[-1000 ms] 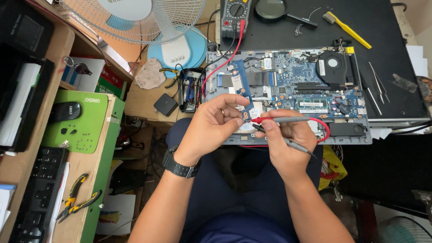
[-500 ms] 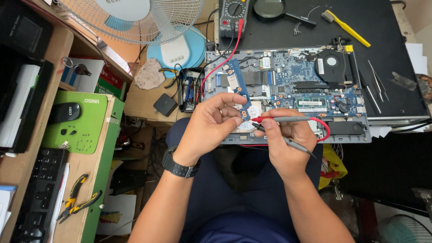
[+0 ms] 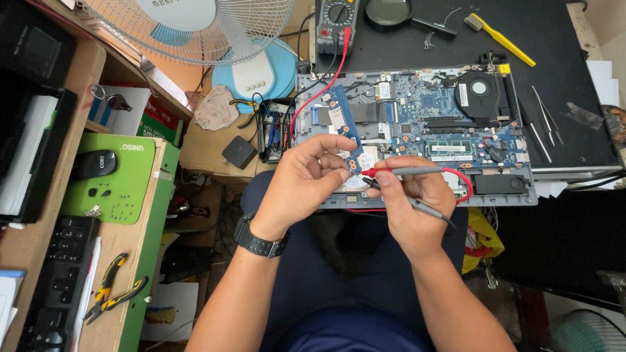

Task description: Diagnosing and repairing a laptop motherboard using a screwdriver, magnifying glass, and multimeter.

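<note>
1. At the near edge of the black desk [image 3: 574, 117], an opened laptop [image 3: 417, 124] lies with its circuit boards and cooling fan exposed.
2. The left hand [image 3: 303, 179] pinches a small blue circuit board [image 3: 344, 127] between thumb and fingertips, holding it tilted over the laptop's left part.
3. The right hand [image 3: 411, 202] is closed around two meter probes: the red probe [image 3: 407, 172] lies across the fingers with its tip at the lower end of the small board; the black probe [image 3: 417, 203] sits lower in the same grip, pointing the same way.
4. A red wire [image 3: 319, 94] runs from the multimeter [image 3: 336, 23] at the desk's far edge toward the hands.
5. A magnifying glass [image 3: 391, 12], a yellow brush [image 3: 502, 40] and tweezers [image 3: 541, 120] lie on the desk.
6. A fan [image 3: 189, 29] stands to the left; pliers [image 3: 114, 290] lie on the side shelf [image 3: 124, 274].
</note>
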